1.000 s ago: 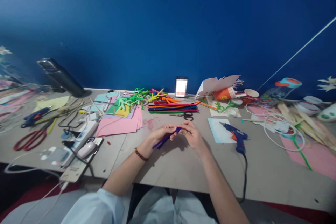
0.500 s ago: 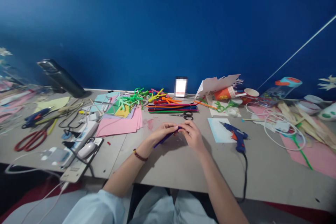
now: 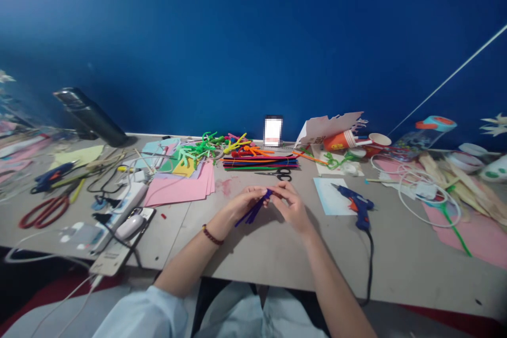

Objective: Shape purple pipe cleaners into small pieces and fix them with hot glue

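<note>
A small bundle of purple pipe cleaners is held between my two hands above the grey table. My left hand pinches it from the left, near its upper end, and the strands fan out down and to the left below the fingers. The fingertips of my right hand close on the gathered top end from the right. Just beyond my hands lie black-handled scissors and a row of pipe cleaners in several colours.
A blue glue gun rests right of my hands, its tip over a pale blue card. Pink paper sheets, a power strip and red-handled scissors lie left. Paper cups and a phone are at the back.
The purple bundle has turned, so its strands now spread apart and show more fully below my left hand. Both hands stay in nearly the same place.
</note>
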Available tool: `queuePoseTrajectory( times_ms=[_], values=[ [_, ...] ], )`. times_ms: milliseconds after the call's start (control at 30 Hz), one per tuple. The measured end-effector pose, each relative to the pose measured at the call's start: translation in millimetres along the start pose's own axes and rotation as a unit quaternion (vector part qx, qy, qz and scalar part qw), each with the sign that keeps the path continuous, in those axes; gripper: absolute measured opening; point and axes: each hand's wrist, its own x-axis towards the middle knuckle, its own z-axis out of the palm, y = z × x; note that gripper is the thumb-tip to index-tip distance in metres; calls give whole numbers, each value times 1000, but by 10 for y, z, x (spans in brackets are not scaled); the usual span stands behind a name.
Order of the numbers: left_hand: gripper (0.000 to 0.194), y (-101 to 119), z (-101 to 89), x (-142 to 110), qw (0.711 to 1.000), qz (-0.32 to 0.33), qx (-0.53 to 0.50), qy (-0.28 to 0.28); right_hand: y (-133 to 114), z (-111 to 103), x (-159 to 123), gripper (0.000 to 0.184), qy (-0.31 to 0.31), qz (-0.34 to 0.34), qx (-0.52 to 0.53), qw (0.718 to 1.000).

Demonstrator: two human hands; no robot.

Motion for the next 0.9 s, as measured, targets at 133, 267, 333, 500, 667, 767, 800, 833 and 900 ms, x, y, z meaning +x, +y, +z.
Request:
queuePoseTrajectory(
  times_ms=[133, 267, 333, 500, 667, 767, 800, 833, 900],
  values=[
    [28, -7, 15, -2, 1000, -5, -6, 0, 8, 2, -3, 20, 0, 21, 31, 999],
    [31, -4, -9, 2, 1000, 13, -6, 6, 59, 4, 16, 20, 23, 43, 32, 998],
    [36, 5, -32, 4, 1000, 20, -3, -4, 82, -3, 25, 21, 35, 49, 37, 997],
    [34, 20, -51, 14, 999, 33, 2, 0, 121, -6, 30, 21, 32, 51, 69, 996],
    [28, 44, -23, -5, 996, 62, 53, 43, 123, 8, 26, 21, 10, 78, 95, 992],
    [25, 60, -21, -22, 992, 72, 85, 61, 138, 2, 25, 20, 1, 65, 83, 994],
    [25, 61, -24, -24, 991, 72, 91, 62, 146, -1, 25, 20, -1, 53, 71, 996],
    [25, 58, -29, -24, 991, 70, 94, 61, 154, -4, 25, 20, -4, 41, 58, 997],
    [26, 48, -38, -18, 993, 59, 88, 54, 169, -6, 24, 20, -8, 26, 37, 999]
  ],
)
